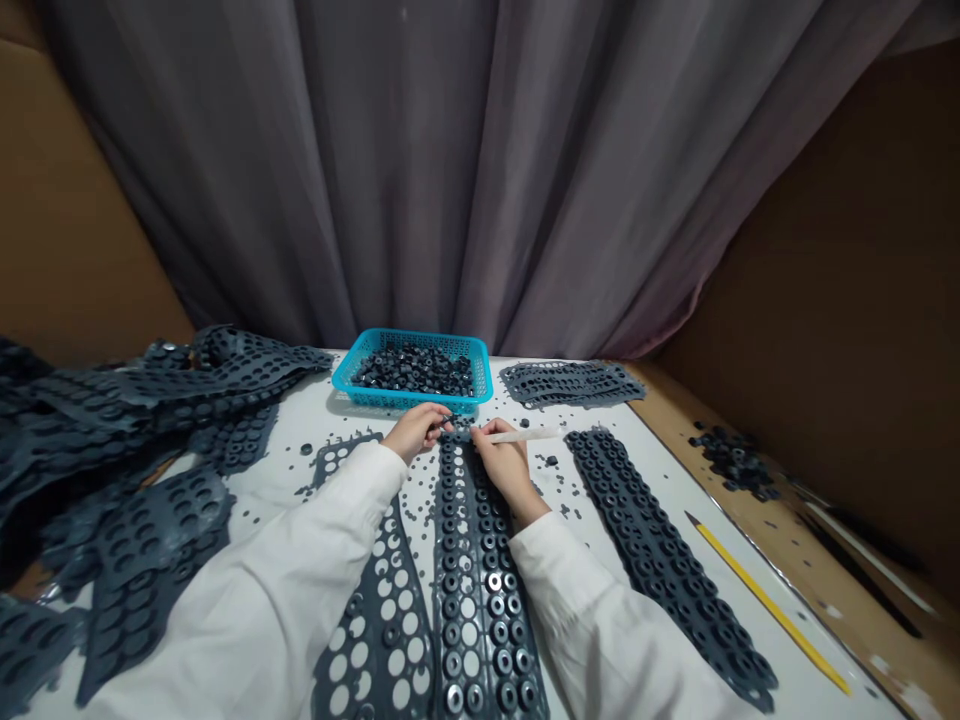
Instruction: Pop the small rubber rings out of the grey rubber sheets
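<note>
My right hand (504, 462) is closed around a thin whitish stick-like tool (525, 435), whose one end points toward my left hand. My left hand (420, 430) pinches at the far end of a dark rubber sheet (469, 560); whatever lies between its fingertips is too small to make out. Rows of ring-shaped rubber pieces fill part of this sheet, and one row shows open round holes. To its left lies a second sheet (386, 590), mostly holes, partly under my left sleeve.
A blue basket (411, 398) of small dark rubber pieces stands behind my hands. Punched sheets (172, 395) pile up at left. Another full strip (660, 560), a yellow pencil (769, 605) and a heap of dark pieces (735, 460) lie at right. Tiny scraps dot the white tabletop.
</note>
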The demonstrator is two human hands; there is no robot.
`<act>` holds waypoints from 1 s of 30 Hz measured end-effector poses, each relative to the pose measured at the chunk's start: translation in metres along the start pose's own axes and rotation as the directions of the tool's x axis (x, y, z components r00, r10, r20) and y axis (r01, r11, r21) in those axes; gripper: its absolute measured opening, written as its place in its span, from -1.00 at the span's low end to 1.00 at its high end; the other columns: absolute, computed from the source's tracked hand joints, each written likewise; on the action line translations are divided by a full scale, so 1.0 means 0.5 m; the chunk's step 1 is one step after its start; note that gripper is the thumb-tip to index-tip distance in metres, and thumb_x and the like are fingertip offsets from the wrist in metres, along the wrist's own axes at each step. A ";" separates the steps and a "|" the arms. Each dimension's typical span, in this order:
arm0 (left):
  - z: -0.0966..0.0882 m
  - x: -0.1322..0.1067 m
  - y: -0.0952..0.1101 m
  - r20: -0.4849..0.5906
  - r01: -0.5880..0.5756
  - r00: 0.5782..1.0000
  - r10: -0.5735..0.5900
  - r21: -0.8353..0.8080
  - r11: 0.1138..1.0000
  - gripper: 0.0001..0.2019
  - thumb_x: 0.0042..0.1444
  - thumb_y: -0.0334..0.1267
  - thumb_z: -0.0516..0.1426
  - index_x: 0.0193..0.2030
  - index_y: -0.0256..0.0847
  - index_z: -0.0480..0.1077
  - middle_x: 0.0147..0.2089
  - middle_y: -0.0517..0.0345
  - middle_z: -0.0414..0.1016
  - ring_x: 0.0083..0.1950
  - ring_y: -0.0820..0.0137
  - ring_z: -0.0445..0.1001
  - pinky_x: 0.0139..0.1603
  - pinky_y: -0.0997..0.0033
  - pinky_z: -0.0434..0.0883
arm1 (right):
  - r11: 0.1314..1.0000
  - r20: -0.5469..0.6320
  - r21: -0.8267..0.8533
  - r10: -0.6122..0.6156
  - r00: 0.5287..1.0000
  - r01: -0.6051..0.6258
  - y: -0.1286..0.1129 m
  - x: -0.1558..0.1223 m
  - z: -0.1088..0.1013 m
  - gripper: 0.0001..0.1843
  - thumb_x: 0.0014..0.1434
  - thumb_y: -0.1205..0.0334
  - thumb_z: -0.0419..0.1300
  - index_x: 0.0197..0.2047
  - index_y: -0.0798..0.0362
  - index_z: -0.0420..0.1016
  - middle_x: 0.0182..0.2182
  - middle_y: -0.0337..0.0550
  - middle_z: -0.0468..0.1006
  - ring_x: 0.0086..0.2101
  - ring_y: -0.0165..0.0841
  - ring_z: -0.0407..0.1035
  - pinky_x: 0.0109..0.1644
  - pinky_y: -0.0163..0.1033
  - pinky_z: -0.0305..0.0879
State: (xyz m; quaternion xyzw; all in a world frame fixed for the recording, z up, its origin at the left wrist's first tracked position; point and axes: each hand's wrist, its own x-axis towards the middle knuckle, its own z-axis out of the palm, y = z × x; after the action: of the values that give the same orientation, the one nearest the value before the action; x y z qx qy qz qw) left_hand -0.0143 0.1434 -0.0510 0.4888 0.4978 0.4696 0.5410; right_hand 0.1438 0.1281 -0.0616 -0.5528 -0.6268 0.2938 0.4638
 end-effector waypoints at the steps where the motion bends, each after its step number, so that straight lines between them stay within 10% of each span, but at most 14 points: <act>1: 0.001 0.000 0.000 0.008 0.014 1.000 -0.014 -0.008 1.000 -0.83 -0.11 -0.32 0.00 -0.33 -0.26 0.29 -0.51 0.18 0.38 -0.69 0.60 0.06 -0.67 0.60 -0.05 | 1.000 0.000 0.012 0.001 1.000 -0.001 0.000 0.000 0.000 -0.73 -0.01 0.06 0.13 -0.58 0.06 0.28 -0.67 -0.30 0.36 -0.59 -0.43 0.21 -0.47 -0.35 0.08; 10: 0.010 -0.011 0.000 0.039 -0.091 0.996 0.084 0.227 0.970 -0.91 -0.18 -0.31 0.12 -0.49 -0.28 0.38 -0.58 0.28 0.26 -0.56 0.53 0.18 -0.54 0.56 0.11 | 0.999 0.009 0.022 -0.032 0.999 0.032 0.002 0.000 0.001 -0.66 0.07 0.02 0.06 -0.59 0.07 0.34 -0.63 -0.25 0.42 -0.56 -0.41 0.26 -0.42 -0.33 0.13; 18: 0.025 -0.034 0.010 0.246 -0.341 0.936 0.251 0.810 0.477 -0.80 -0.05 -0.32 0.12 -0.24 -0.25 0.44 -0.40 0.06 0.43 -0.32 0.28 0.40 -0.28 0.39 0.28 | 0.987 0.070 -0.128 -0.086 0.994 0.094 -0.013 0.004 0.000 -0.75 0.06 0.15 0.05 -0.59 0.05 0.29 -0.64 -0.25 0.40 -0.56 -0.40 0.26 -0.47 -0.35 0.08; 30: 0.027 -0.021 0.000 0.201 -0.357 0.928 0.315 0.724 0.590 -0.91 -0.05 -0.44 0.10 -0.49 -0.22 0.38 -0.43 0.09 0.42 -0.32 0.30 0.38 -0.25 0.40 0.26 | 0.943 0.164 -0.273 -0.147 0.975 0.188 -0.024 0.032 0.011 -0.81 0.02 0.30 0.04 -0.60 0.04 0.19 -0.69 -0.26 0.28 -0.59 -0.41 0.19 -0.50 -0.35 -0.01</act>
State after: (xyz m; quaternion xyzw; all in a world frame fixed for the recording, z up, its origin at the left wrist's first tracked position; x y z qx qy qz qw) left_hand -0.0014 0.1321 -0.0500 0.7641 0.5311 0.3030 0.2054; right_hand 0.1346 0.1419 -0.0490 -0.5366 -0.7389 0.1974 0.3566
